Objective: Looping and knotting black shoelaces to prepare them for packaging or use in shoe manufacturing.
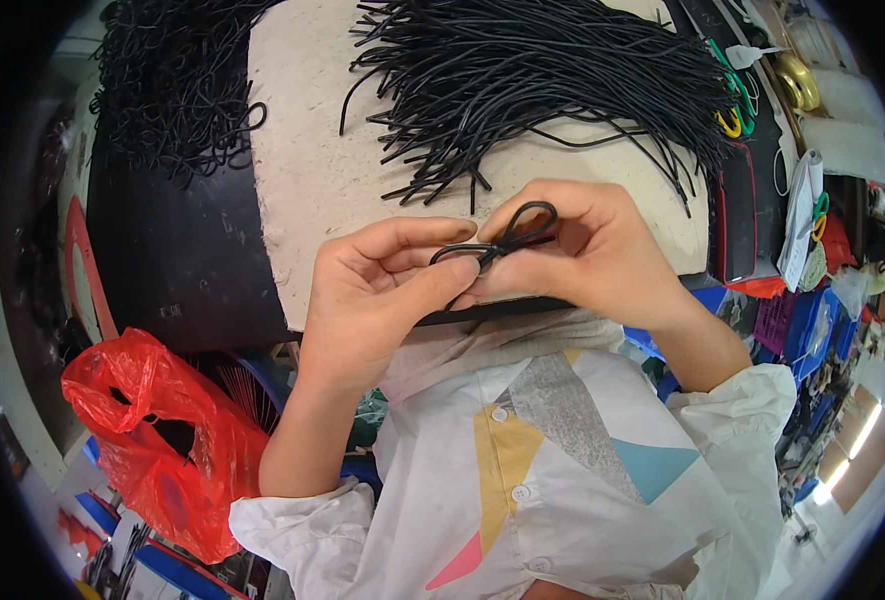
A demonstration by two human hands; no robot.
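Between my two hands is a black cord (530, 222) bent into a bow-like shape, with a loop toward each side and a crossing in the middle. My left hand (373, 285) pinches the left loop between thumb and fingers. Thumb and fingers of my right hand (588, 245) close on the cord near the crossing, and the right loop stands up beside the index finger. Just beyond my hands, a thick bundle of straight black cords (543, 80) lies on a pale board (298, 210). The cord's ends are partly hidden by my fingers.
A heap of looped black cords (178, 90) lies at the far left on the dark table (163, 250). A red plastic bag (163, 430) hangs at the near left. Green-handled scissors (743, 100) and a dark red-edged case (736, 215) sit at the right edge.
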